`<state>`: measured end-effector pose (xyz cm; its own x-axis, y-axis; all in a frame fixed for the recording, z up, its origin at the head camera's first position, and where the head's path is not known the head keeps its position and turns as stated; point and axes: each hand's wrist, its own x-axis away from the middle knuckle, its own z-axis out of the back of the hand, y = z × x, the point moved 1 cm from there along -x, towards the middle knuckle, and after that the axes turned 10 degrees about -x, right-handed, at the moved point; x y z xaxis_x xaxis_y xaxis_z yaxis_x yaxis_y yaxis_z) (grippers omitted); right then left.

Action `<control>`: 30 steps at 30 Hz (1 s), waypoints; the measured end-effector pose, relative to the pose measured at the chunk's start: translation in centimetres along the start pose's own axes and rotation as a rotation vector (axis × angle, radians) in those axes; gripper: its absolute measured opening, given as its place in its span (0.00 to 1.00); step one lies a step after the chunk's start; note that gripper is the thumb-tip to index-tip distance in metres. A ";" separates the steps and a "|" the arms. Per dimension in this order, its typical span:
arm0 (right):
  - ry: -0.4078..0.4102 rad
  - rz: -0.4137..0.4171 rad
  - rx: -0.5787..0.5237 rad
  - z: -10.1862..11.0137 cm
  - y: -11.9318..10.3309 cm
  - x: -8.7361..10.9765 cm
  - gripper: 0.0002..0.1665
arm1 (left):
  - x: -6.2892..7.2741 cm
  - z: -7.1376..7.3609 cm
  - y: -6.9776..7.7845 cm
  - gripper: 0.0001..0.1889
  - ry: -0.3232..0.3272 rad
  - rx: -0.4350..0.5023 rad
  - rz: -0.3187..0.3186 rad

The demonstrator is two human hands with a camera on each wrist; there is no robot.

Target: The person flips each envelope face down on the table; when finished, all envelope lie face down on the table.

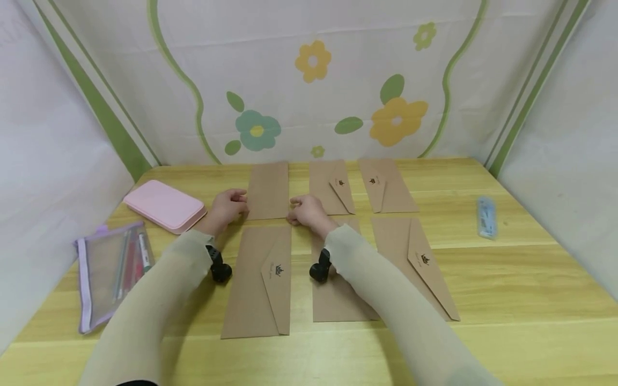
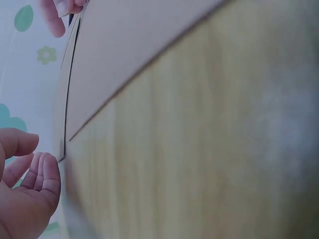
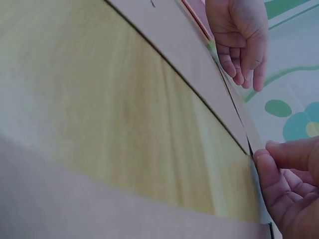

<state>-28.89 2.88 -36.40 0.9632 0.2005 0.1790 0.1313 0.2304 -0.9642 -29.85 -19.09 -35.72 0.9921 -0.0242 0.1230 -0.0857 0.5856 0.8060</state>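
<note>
A plain brown envelope (image 1: 267,191) lies flap side down in the back row at the left, between my two hands. My left hand (image 1: 226,210) is at its left edge, fingers loosely bent with the fingertips right at the paper. Along its right edge my right hand (image 1: 309,213) rests, and in the right wrist view the index fingertip (image 3: 265,162) meets the paper's edge with the thumb close by. Just in front lies another brown envelope (image 1: 256,281), its flap showing a printed crown. My right forearm partly covers a third envelope (image 1: 333,300).
Two crown-printed envelopes, one left (image 1: 321,185) and one right (image 1: 398,187), continue the back row. Another envelope (image 1: 403,241) lies front right. A pink case (image 1: 161,203) and a purple-edged mesh pouch (image 1: 103,268) with pens sit left. A small light-blue item (image 1: 486,217) lies far right.
</note>
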 end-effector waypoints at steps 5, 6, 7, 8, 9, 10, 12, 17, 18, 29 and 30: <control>0.058 0.022 -0.047 0.8 -0.5 0.3 0.29 | 0.1 0.0 0.9 0.25 0.018 0.040 -0.037; 0.065 0.028 -0.047 1.0 -0.6 0.3 0.29 | 0.2 0.0 1.1 0.24 0.023 0.035 -0.052; 0.067 0.030 -0.051 1.2 -0.8 0.5 0.29 | 0.3 -0.1 1.4 0.24 0.025 0.024 -0.067; 0.069 0.032 -0.053 1.5 -0.9 0.5 0.29 | 0.4 -0.2 1.7 0.23 0.026 0.013 -0.084; 0.068 0.031 -0.059 1.8 -1.0 0.6 0.29 | 0.4 -0.3 1.9 0.23 0.024 0.007 -0.095; 0.065 0.033 -0.067 2.0 -1.1 0.6 0.29 | 0.4 -0.5 2.2 0.23 0.019 0.004 -0.109; 0.065 0.031 -0.078 2.7 -1.2 0.7 0.31 | 0.5 -0.9 2.6 0.22 0.008 -0.005 -0.130; 0.096 0.015 -0.066 4.4 -1.2 0.8 0.32 | 0.3 -2.0 3.6 0.22 -0.031 -0.012 -0.127; 0.104 0.015 -0.058 4.8 -1.2 0.8 0.31 | 0.3 -2.3 3.8 0.22 -0.038 -0.012 -0.122; 0.175 0.028 -0.042 8.3 -0.5 1.9 0.31 | -0.2 -5.0 5.9 0.22 -0.061 -0.016 -0.200; 0.180 0.028 -0.037 8.5 -0.4 2.0 0.31 | -0.1 -5.2 6.0 0.22 -0.065 -0.017 -0.201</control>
<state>-29.01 11.26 -33.97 0.9926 0.0322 0.1173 0.1091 0.1916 -0.9754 -30.01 -11.36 -33.86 0.9810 -0.1939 -0.0019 0.1156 0.5771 0.8085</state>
